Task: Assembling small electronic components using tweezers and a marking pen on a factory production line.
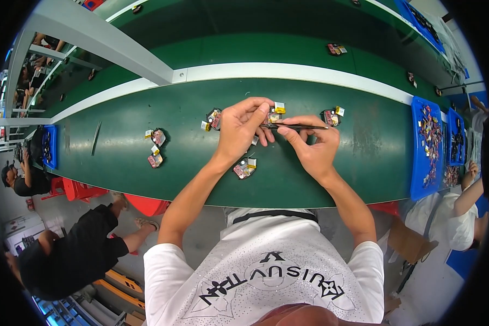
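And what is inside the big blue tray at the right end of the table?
The big blue tray holds many small parts, with red and yellow among them; what lies beneath them is covered.

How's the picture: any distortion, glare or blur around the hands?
Head view: strong fisheye, bending the white rail and green table, black at the corners; left hand and right hand fairly sharp; head view again: dull patches on the tabletop could be sheen or wear, and the held part's details are too small to read.

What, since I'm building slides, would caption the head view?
Handwork above a green worktop: left grip on a small electronic assembly, right grip on a slim dark tool.
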A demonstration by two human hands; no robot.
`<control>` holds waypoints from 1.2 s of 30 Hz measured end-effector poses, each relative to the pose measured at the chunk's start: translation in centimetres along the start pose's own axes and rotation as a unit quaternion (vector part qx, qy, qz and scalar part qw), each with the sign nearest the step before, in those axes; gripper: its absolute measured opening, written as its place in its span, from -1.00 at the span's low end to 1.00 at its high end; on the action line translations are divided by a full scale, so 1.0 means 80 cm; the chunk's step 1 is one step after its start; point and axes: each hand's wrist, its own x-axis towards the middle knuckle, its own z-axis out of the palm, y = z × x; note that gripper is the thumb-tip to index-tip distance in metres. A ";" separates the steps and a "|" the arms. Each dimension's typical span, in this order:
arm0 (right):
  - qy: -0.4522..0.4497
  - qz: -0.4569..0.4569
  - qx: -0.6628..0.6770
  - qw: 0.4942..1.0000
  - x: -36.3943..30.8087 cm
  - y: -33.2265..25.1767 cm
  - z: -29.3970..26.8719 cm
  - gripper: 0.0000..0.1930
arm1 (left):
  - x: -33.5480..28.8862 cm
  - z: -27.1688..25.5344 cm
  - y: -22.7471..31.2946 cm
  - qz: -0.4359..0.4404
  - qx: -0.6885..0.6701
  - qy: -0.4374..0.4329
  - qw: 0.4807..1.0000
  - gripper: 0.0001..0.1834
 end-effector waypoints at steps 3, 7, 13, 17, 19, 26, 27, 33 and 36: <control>0.001 -0.020 -0.015 1.000 -0.001 0.001 -0.001 -0.87 | -0.001 0.000 0.000 0.001 0.003 0.000 1.000 -0.73; 0.005 -0.037 -0.043 0.998 -0.001 -0.001 -0.003 -0.87 | -0.001 0.003 0.000 0.001 0.005 -0.001 1.000 -0.73; 0.001 -0.113 -0.062 0.992 -0.001 0.000 -0.005 -0.86 | -0.002 0.003 0.001 -0.005 0.007 -0.010 1.000 -0.73; 0.003 -0.137 -0.075 0.988 0.001 -0.005 -0.006 -0.88 | -0.001 0.002 0.007 -0.014 0.007 -0.027 0.999 -0.76; -0.020 -0.148 -0.107 0.983 0.002 -0.010 -0.008 -0.88 | -0.001 0.002 0.011 -0.023 0.024 -0.035 0.999 -0.77; -0.022 -0.217 -0.119 0.969 0.001 0.000 -0.003 -0.86 | -0.002 0.007 0.017 -0.026 0.101 0.002 0.995 -0.79; -0.025 -0.210 -0.117 0.970 0.002 0.000 -0.003 -0.86 | -0.002 0.008 0.017 -0.029 0.109 0.011 0.994 -0.79; -0.025 -0.161 -0.088 0.983 0.005 0.003 -0.005 -0.87 | -0.004 0.009 0.014 -0.032 0.108 0.032 0.993 -0.82; -0.026 -0.148 -0.080 0.985 0.004 0.008 -0.006 -0.86 | -0.005 0.011 0.013 -0.035 0.112 0.049 0.992 -0.82</control>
